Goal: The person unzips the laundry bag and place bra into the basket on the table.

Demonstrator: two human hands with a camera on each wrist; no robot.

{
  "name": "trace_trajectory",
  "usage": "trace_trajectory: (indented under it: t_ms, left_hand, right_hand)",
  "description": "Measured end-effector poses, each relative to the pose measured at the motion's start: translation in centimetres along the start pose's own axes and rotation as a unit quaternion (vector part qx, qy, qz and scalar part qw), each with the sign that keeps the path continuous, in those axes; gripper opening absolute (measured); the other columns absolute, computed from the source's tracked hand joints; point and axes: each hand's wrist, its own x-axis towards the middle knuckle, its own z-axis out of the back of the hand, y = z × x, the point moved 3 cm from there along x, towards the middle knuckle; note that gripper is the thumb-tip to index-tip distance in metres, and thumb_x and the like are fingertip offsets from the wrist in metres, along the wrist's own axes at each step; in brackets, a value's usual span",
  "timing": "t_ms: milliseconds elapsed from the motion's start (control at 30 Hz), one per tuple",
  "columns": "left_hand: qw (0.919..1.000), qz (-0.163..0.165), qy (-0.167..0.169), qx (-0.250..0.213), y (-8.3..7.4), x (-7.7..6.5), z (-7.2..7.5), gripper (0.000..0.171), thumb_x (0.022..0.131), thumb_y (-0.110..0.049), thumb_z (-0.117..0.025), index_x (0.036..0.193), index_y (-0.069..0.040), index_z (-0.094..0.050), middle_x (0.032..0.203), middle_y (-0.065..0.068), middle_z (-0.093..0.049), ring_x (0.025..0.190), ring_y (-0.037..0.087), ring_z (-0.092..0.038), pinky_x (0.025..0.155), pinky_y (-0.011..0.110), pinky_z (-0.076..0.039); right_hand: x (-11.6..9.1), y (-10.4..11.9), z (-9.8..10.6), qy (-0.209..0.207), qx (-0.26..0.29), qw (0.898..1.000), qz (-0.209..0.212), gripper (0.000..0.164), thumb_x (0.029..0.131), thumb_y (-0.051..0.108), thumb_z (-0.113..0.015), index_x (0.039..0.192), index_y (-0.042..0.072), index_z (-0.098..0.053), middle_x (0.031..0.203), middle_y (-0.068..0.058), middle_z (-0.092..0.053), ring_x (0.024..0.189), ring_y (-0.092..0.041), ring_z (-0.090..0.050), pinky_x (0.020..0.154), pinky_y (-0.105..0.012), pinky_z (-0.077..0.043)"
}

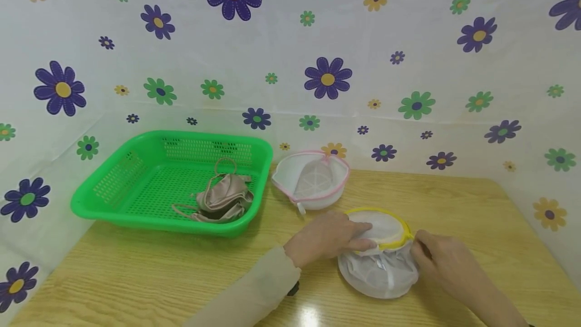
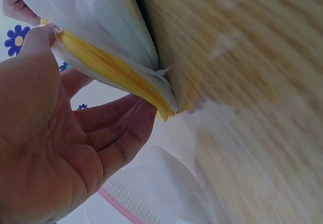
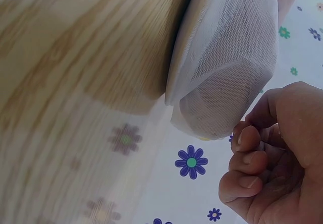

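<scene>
A white mesh laundry bag (image 1: 379, 279) with a yellow zipper (image 1: 405, 227) round its top sits on the table, right of centre. My left hand (image 1: 329, 238) holds it by the rim, thumb and forefinger reaching over the top. In the left wrist view the fingers lie along the yellow zipper band (image 2: 101, 62), with the thumb at its other end. On the bag's right side, my right hand (image 1: 447, 261) pinches at the end of the zipper, fingers curled. The right wrist view shows the thumb and forefinger at the mesh edge; what lies between them is hidden.
Behind the yellow-zippered bag stands a second mesh bag (image 1: 336, 199) with pink trim, unzipped and open at the top. At the left is a green plastic basket (image 1: 159, 223) holding a beige satin garment with straps (image 1: 224, 196). A flower-printed sheet (image 1: 281, 39) hangs behind the wooden table (image 1: 181, 271).
</scene>
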Motion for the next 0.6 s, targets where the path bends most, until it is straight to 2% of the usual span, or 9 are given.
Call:
trace_trajectory:
  t_ms: [133, 333, 600]
  left_hand:
    - [1.0, 0.001, 0.005, 0.006, -0.02, 0.07, -0.01, 0.059, 0.105, -0.061, -0.036, 0.148, -0.026, -0.055, 0.125, 0.0, -0.074, 0.101, 0.015, -0.067, 0.103, 0.028, -0.05]
    - [0.9997, 0.003, 0.022, -0.013, -0.05, 0.16, 0.02, 0.061, 0.105, -0.062, -0.035, 0.15, -0.024, -0.053, 0.129, 0.001, -0.073, 0.105, 0.015, -0.067, 0.107, 0.029, -0.048]
    - [0.9999, -0.001, 0.014, -0.005, -0.1, 0.25, 0.0, 0.06, 0.105, -0.061, -0.035, 0.149, -0.024, -0.055, 0.119, 0.002, -0.077, 0.097, 0.013, -0.068, 0.104, 0.027, -0.05]
  right_hand:
    - [-0.05, 0.05, -0.01, -0.006, -0.003, 1.0, 0.007, 0.034, 0.081, 0.0, -0.067, 0.068, 0.024, -0.046, 0.058, 0.02, -0.031, 0.053, 0.009, -0.024, 0.046, -0.013, -0.024]
    - [-0.15, 0.18, 0.03, -0.016, -0.005, 1.0, 0.018, 0.035, 0.079, -0.001, -0.067, 0.067, 0.025, -0.046, 0.057, 0.02, -0.03, 0.053, 0.01, -0.023, 0.045, -0.011, -0.022]
    - [-0.24, 0.37, 0.1, -0.018, -0.001, 1.0, 0.025, 0.033, 0.079, -0.001, -0.067, 0.069, 0.024, -0.048, 0.057, 0.021, -0.031, 0.053, 0.011, -0.022, 0.044, -0.01, -0.022]
